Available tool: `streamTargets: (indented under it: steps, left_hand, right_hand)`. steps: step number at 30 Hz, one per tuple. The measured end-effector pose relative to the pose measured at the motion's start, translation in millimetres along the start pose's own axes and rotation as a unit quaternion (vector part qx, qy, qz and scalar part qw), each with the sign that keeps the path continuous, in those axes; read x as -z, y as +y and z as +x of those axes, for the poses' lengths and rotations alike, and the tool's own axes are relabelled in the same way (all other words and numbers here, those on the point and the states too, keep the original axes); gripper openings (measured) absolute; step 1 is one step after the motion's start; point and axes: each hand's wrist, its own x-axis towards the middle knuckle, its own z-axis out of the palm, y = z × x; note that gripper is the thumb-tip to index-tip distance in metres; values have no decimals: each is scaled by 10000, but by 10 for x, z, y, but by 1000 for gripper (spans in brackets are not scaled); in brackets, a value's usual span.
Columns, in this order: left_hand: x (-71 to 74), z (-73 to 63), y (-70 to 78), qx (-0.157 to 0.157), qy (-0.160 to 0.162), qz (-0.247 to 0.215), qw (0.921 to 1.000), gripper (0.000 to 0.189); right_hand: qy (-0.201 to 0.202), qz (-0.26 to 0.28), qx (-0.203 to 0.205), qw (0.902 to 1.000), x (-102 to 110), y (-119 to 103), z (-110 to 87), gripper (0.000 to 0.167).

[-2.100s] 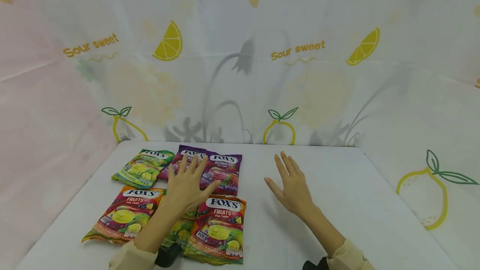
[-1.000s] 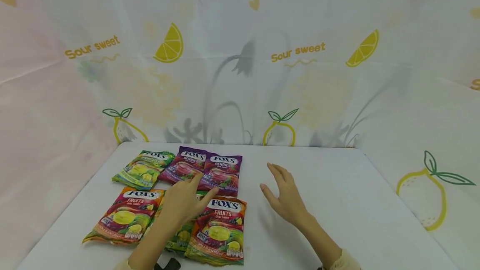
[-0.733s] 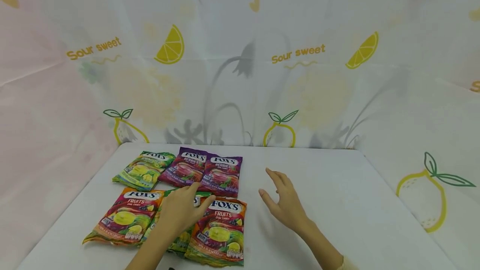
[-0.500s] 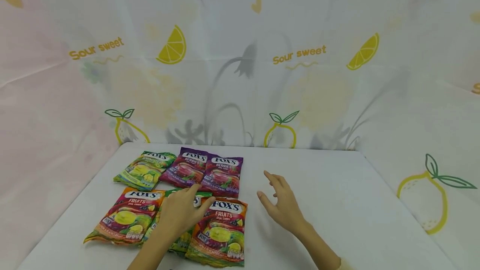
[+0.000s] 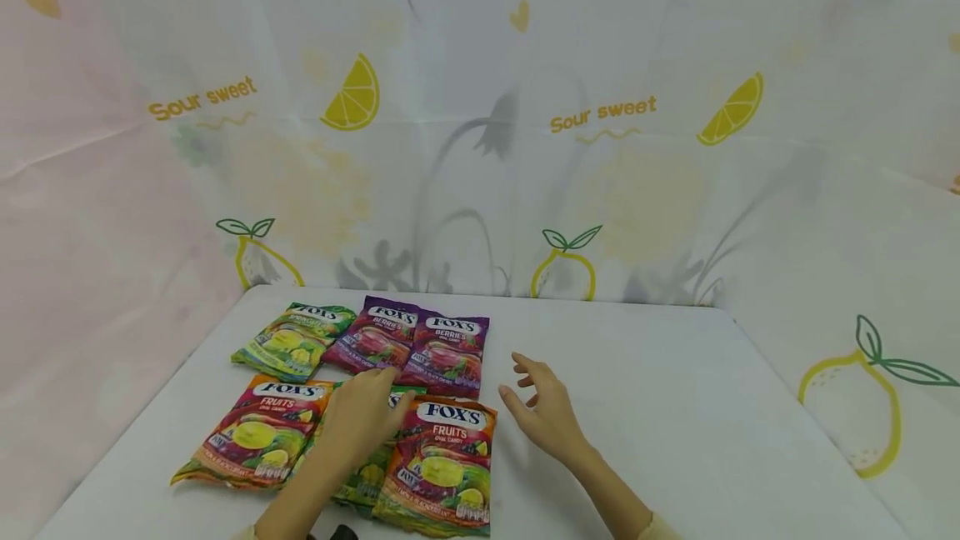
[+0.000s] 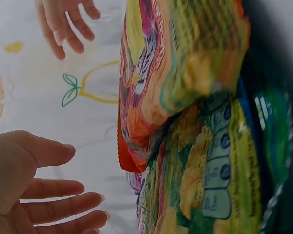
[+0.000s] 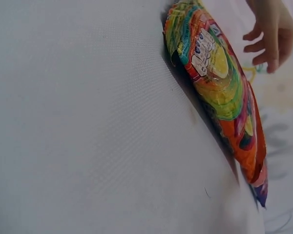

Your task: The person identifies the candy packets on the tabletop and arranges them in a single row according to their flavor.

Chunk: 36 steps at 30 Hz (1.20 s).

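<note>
Candy bags (image 5: pixel 441 467) on white table (image 5: pixel 675 415), lemon-print backdrop (image 5: pixel 465 48) behind, apparently cloth.

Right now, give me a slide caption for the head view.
Six candy bags on a white table: left hand above the nearer row, right hand alongside.

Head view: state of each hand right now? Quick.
Left hand: open, holding nothing, raised over the candy bags.
Right hand: open, fingers relaxed, holding nothing.
</note>
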Motion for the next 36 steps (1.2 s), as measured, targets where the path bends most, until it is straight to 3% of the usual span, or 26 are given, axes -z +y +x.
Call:
streamTargets:
  steps: [7, 12, 18, 22, 27, 32, 36]
  left_hand:
    - [-45, 129, -77, -237, 94, 64, 9997, 24]
    - [-53, 196, -97, -168, -157, -108, 9997, 24]
    - [-74, 264, -124, 44, -508, -228, 9984, 23]
    - [-88, 308, -157, 136, -773, -664, 9947, 22]
    - [-107, 341, -208, 300, -1019, -1488, 9831, 21]
    - [-136, 365, -216, 476, -994, -1598, 9810, 32]
    - [-175, 405, -221, 457, -975, -1702, 9795, 21]
  right_hand:
    - [-31, 89, -90, 9999, -76, 80, 75, 42]
    - [-85, 221, -295, 9993, -101, 131, 132, 42]
    - [-304, 416, -822, 9953, -122, 171, 203, 44]
    - [-363, 538, -1225, 9903, -155, 195, 242, 44]
    - [-424, 868, -1618, 9821, -216, 218, 279, 44]
    - [-551, 1012, -1957, 9739, -250, 212, 306, 42]
    - [-628, 1034, -2105, 9701, -279, 216, 325, 39]
